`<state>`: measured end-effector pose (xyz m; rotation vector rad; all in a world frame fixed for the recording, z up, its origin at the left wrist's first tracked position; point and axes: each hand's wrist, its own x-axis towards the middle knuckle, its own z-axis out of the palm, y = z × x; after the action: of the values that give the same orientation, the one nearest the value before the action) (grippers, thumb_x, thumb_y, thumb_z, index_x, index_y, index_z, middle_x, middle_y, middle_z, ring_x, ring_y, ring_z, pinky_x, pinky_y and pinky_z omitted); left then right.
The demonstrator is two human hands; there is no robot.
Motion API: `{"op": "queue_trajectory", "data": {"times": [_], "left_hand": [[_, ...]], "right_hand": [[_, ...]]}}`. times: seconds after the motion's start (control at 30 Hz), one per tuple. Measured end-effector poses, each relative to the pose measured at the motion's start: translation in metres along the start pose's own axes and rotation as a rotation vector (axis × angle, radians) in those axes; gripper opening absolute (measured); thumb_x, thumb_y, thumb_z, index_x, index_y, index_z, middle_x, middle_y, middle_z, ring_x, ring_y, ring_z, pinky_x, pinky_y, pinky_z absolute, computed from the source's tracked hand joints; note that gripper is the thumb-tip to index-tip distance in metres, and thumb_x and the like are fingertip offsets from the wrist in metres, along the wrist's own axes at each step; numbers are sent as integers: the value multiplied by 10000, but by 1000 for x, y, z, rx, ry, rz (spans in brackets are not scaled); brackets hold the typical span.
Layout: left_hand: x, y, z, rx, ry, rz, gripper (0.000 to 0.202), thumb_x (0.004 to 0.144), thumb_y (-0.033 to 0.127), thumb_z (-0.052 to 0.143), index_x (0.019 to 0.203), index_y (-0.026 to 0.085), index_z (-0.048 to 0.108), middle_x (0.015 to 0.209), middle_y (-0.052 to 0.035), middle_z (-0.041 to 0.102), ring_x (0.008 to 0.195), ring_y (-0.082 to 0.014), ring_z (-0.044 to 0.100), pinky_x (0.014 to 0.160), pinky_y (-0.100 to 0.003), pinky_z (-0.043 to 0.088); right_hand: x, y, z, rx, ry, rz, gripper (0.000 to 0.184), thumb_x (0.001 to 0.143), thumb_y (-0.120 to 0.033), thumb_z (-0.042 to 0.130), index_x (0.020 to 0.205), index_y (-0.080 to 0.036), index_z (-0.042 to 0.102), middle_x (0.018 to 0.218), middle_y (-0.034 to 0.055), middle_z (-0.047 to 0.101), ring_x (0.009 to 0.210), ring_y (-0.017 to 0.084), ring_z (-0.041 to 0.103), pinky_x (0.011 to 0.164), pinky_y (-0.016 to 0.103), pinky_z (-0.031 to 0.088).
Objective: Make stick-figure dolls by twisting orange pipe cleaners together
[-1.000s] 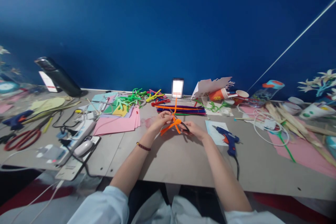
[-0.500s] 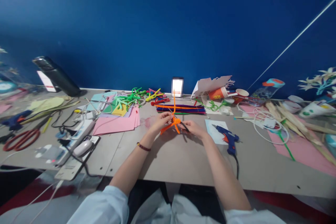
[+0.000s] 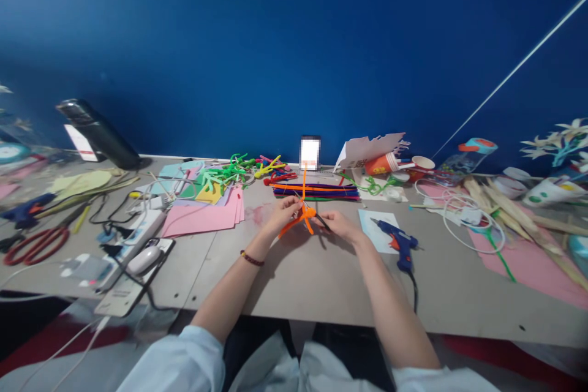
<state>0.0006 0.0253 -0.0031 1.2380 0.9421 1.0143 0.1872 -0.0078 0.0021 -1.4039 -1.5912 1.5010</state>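
An orange pipe-cleaner figure with several bent arms is held above the grey table, one strand pointing up. My left hand pinches it from the left. My right hand is closed on a dark thin tool whose tip meets the figure's middle; it looks like small scissors or pliers, but I cannot tell which. A beaded bracelet is on my left wrist.
A row of coloured pipe cleaners lies just behind my hands. A blue glue gun rests on paper to the right. Pink paper sheets, a power strip and red scissors lie left. Paper cups stand behind.
My hands and the orange figure have barely shifted; the figure has turned slightly and its upright strand stands a little straighter.
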Motion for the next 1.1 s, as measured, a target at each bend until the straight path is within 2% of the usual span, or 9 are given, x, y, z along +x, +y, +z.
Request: {"op": "queue_trajectory", "data": {"times": [0.23, 0.47, 0.6, 0.83, 1.0, 1.1], "left_hand": [[0, -1, -1, -47, 7, -16, 241, 668, 359, 686, 596, 169, 556, 541, 27, 515, 490, -79, 429, 504, -222, 325], [-2, 4, -1, -56, -12, -5, 222, 676, 349, 686, 608, 168, 577, 582, 9, 550, 522, -90, 458, 528, -228, 354], [-2, 4, -2, -52, -13, -4, 225, 669, 346, 698, 600, 160, 591, 588, 1, 555, 526, -90, 461, 539, -230, 360], [-1, 0, -3, -61, -10, -2, 222, 681, 351, 692, 609, 159, 607, 575, 2, 550, 517, -89, 445, 526, -232, 346], [0, -2, -3, -65, -5, -23, 212, 684, 337, 689, 617, 153, 609, 581, 4, 549, 505, -81, 437, 521, -231, 336], [0, -1, -3, -63, -4, -25, 211, 692, 337, 683, 614, 156, 607, 584, 4, 554, 506, -81, 441, 523, -230, 338]], "right_hand": [[-2, -2, 1, -23, 12, 5, 557, 646, -671, 629, 486, -173, 437, 431, -47, 386, 423, 56, 303, 443, 235, 196], [-1, 0, 5, 139, -71, 49, 508, 677, -658, 613, 615, -162, 523, 476, -57, 410, 384, 36, 254, 378, 217, 124], [2, 4, 3, 169, -72, 46, 501, 668, -643, 634, 605, -160, 514, 474, -55, 414, 392, 36, 269, 373, 208, 131], [3, 3, 3, 139, -51, 62, 520, 632, -660, 642, 567, -162, 504, 471, -41, 431, 386, 38, 292, 370, 212, 136], [2, 1, 3, 106, -20, 83, 499, 672, -636, 624, 580, -155, 525, 436, -43, 429, 374, 40, 295, 371, 208, 157], [1, 0, 5, 102, -28, 78, 499, 694, -634, 608, 583, -154, 527, 421, -51, 411, 358, 35, 266, 361, 210, 129]]}}
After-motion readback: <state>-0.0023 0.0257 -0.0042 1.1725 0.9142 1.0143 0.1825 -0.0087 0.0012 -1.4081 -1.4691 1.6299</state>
